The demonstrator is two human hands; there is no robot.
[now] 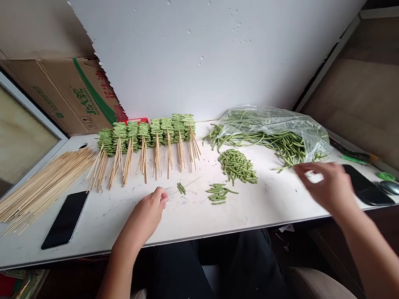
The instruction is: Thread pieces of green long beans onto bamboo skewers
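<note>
Right of the left hand (pixel 155 202), a thin skewer (pixel 192 181) extends from its pinch, bearing short green bean pieces (pixel 181 188). Long beans (pixel 291 146) lie just beyond the blurred, curled right hand (pixel 326 184); whether it grips any, I cannot tell.

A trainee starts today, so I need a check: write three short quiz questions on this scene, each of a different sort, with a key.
1. What does the left hand hold?
A) a phone
B) a thin stick
C) a cardboard box

2. True or false: the stick bundle lies to the right of the cut bean pile.

3. Fill in: the long green beans are partly covered by a clear ____.

Key: 1. B. 2. False; the bundle lies to the left. 3. Plastic bag.
</note>
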